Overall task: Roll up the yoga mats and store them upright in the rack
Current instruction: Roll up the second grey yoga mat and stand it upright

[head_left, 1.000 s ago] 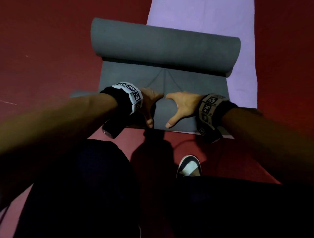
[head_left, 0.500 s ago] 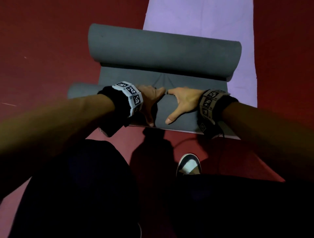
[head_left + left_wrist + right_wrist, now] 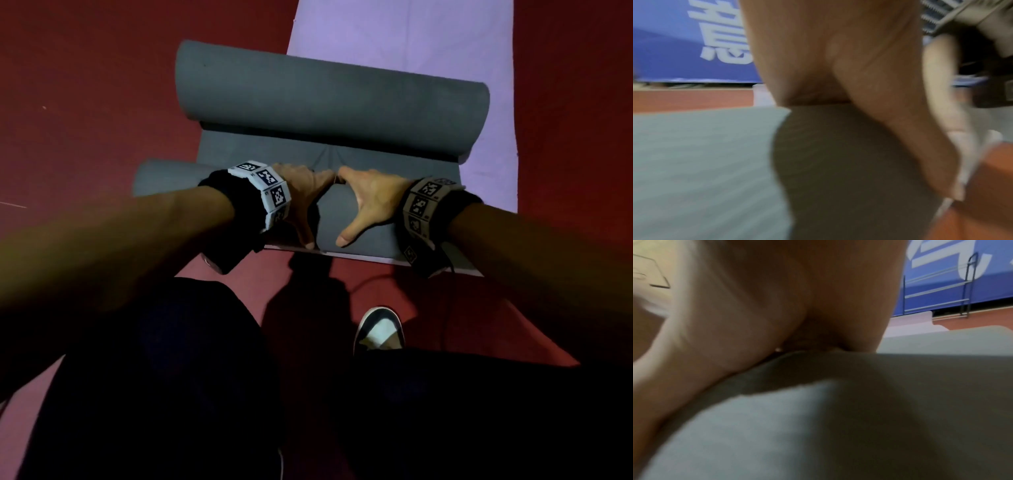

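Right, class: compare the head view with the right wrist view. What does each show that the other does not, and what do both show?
Head view only: the left hand, the far rolled end of the grey foam yoga mat, a black-and-white shoe and the dark red floor.
Right wrist view only: a blue wall banner with white lettering and a metal wire rack before it.
Both: the right hand pressing on the grey mat, and the flat lilac yoga mat beyond it.
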{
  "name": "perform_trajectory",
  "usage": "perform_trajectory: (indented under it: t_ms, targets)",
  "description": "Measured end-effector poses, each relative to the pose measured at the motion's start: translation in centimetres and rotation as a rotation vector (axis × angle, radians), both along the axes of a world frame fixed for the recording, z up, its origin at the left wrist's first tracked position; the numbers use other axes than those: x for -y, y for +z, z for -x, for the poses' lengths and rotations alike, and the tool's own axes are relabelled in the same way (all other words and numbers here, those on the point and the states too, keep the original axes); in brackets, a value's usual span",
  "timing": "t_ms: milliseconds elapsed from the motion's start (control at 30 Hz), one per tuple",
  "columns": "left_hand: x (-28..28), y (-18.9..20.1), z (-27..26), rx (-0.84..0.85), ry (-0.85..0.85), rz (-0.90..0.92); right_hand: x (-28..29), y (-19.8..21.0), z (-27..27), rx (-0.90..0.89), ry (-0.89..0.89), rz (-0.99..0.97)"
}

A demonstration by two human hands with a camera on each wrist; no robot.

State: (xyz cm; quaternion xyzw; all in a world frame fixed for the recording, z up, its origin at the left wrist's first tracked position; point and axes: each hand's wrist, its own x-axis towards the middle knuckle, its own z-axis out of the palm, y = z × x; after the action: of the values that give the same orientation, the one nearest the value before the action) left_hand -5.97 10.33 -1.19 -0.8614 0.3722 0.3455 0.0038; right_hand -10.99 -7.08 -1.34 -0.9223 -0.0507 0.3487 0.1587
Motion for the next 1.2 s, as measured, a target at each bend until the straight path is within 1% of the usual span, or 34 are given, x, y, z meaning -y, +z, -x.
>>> perform_trajectory:
  t_ms: [67,133,233,300,367,400,500,567,633,700,767,833,867,933,1000,1067,1100,1200]
  targets:
    - [-0.2,-0.1,-0.3,-0.003,0.021,0.005,-0.2,0.0,0.0,-0.015,0.004,0.020]
    - [-0.6,0.0,-0.6,-0.075,0.073,0.028,-0.8,-0.1,0.5,0.001,0.033,0.078]
    - [-1.3,-0.1,-1.1,-0.244,0.184,0.066,-1.8,-0.5,1.7,0.111,0.144,0.184]
    - [-1.2,-0.4,-1.0,-0.270,0.188,0.071,-1.9,-0.5,1.9,0.143,0.162,0.215]
    - [-0.8,-0.4,-0.5,-0.234,0.161,0.073,-1.4,-0.4,1.6,0.126,0.118,0.220]
    - [-0.5,-0.4,-0.4,-0.185,0.133,0.067,-1.0,-0.3,1.3,0.105,0.077,0.199]
    - [-0.3,-0.4,-0.1,-0.029,-0.019,0.009,-0.6,0.1,0.8,0.054,0.005,0.111]
    - [-0.4,-0.7,-0.3,-0.009,-0.030,0.015,-0.5,0.0,0.9,0.024,-0.010,0.084]
    - [-0.5,-0.9,-0.4,-0.056,0.023,0.039,-0.7,-0.3,1.4,0.011,-0.029,0.051]
    - [-0.7,-0.8,-0.7,-0.184,0.101,0.065,-1.2,-0.4,2.0,0.044,-0.003,0.041]
    - [-0.8,-0.7,-0.9,-0.302,0.150,0.085,-1.5,-0.4,2.4,0.077,0.048,0.091]
    - [-1.1,-0.9,-0.9,-0.339,0.168,0.091,-1.5,-0.6,2.2,0.083,0.069,0.138]
    - [-1.2,-1.0,-0.8,-0.325,0.166,0.093,-1.3,-0.6,2.0,0.082,0.066,0.141]
    - [-1.1,-1.0,-0.5,-0.245,0.145,0.108,-0.8,-0.7,1.5,0.067,0.006,0.097]
    - [-0.7,-0.8,0.0,-0.152,0.043,0.086,-0.5,-0.5,1.1,0.057,-0.035,0.042]
    - [-0.5,-0.7,0.2,-0.030,-0.062,0.005,-0.5,-0.3,0.5,0.047,-0.029,0.041]
    - [-0.4,-0.8,0.1,0.001,-0.077,-0.018,-0.6,-0.1,0.3,0.038,-0.017,0.052]
    - [-0.6,-1.0,-0.2,-0.017,-0.036,-0.008,-0.7,-0.5,0.5,0.014,-0.006,0.030]
